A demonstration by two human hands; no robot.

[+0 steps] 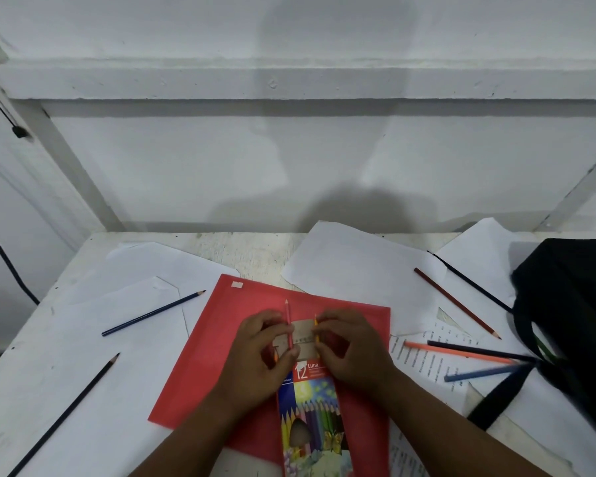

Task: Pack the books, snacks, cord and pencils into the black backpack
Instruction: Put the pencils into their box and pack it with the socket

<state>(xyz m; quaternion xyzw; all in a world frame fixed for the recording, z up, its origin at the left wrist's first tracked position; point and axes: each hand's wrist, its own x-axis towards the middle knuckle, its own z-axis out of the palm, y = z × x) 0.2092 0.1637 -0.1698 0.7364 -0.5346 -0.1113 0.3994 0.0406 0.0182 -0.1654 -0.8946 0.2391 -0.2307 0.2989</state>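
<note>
Pencil box on folder, backpack right

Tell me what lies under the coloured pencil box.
The pencil box rests on a red folder, which lies on white papers. Whatever the folder covers is hidden.

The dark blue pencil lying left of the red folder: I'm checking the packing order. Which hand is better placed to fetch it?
Probably the left hand. The dark blue pencil lies on its side of the red folder; the right hand would cross over the pencil box.

Black backpack cut by right edge; pencil box bottom cropped.
</note>
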